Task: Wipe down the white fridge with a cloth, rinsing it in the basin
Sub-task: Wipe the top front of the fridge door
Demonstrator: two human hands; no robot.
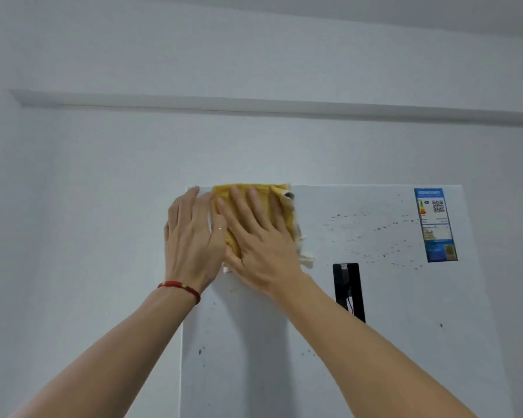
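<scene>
While both arms reach up, a person presses a yellow cloth (255, 212) flat against the top left corner of the white fridge (375, 297). The right hand (260, 236) lies spread on the cloth, fingers open and pointing up-left, not gripping. The left hand (191, 236), a red bracelet (180, 288) on its wrist, rests flat beside it, overlapping the cloth's left side, its fingertips at the fridge's left edge; the two hands touch. The cloth's upper hem sits level with the fridge's top edge, and a white fringe shows along its right and lower sides. To the right, the door lies open and bare up to a blue label (435, 224) near the right edge, with brown specks scattered between. A black holder (348, 291) hangs just below and right of the cloth. More specks dot the door lower down. Plain wall (103, 161) fills the space left of and above the fridge.
</scene>
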